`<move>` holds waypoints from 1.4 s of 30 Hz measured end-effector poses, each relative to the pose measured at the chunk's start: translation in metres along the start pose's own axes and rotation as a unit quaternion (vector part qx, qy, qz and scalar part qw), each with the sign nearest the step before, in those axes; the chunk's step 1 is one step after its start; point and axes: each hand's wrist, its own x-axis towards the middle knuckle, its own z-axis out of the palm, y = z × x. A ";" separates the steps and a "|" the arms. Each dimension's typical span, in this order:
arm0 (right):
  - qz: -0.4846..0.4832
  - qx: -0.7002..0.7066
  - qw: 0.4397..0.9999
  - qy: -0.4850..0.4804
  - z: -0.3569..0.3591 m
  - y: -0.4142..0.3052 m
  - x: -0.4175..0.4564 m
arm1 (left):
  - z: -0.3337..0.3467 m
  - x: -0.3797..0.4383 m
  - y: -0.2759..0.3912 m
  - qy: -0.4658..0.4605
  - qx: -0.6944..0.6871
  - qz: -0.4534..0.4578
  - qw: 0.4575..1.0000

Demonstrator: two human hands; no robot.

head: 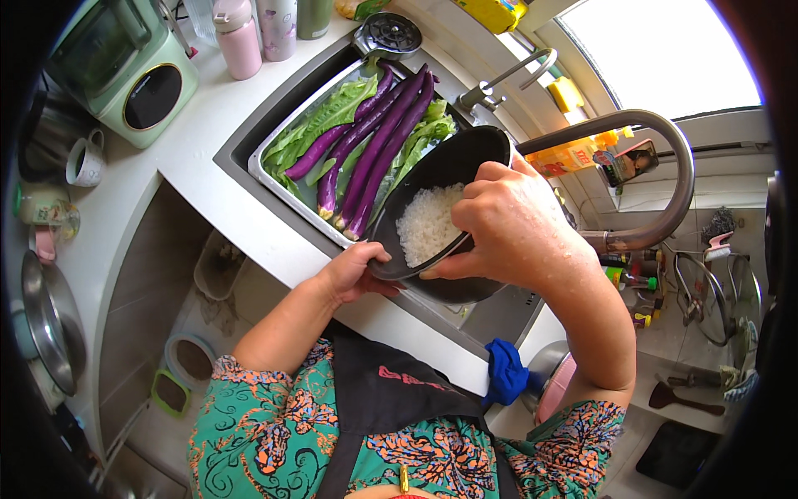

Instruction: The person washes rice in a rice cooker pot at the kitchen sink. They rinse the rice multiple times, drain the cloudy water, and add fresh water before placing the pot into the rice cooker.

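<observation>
A dark rice cooker inner pot (399, 206) is tilted over the sink, with wet white rice (430, 223) gathered against its lower wall. My left hand (358, 271) grips the rim at the lower left, thumb on the edge. My right hand (508, 218) holds the opposite part of the rim, thumb outside, fingers bent over the edge; its skin is wet. Behind the pot, a rectangular metal tray (299, 218) holds several long purple eggplants (380, 150) and green leafy lettuce (343, 109), and it rests in the left part of the sink.
A large curved faucet (682, 168) arches right of the pot, and a small tap (480, 93) stands behind. Pink bottle (240, 47) and green appliance (146, 93) stand at the upper left. A blue cloth (506, 372) hangs at the counter's front edge, near a metal bowl (542, 374).
</observation>
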 end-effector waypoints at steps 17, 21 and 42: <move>0.143 0.100 0.934 0.313 0.049 -0.004 -0.102 | 0.025 -0.045 0.016 0.164 0.173 0.250 0.938; 0.222 0.073 0.902 0.363 0.080 0.035 -0.113 | 0.028 -0.064 0.011 0.151 0.241 0.320 0.904; 0.218 0.807 0.480 0.267 0.218 -0.001 -0.101 | 0.068 -0.075 -0.002 0.247 0.310 0.262 0.880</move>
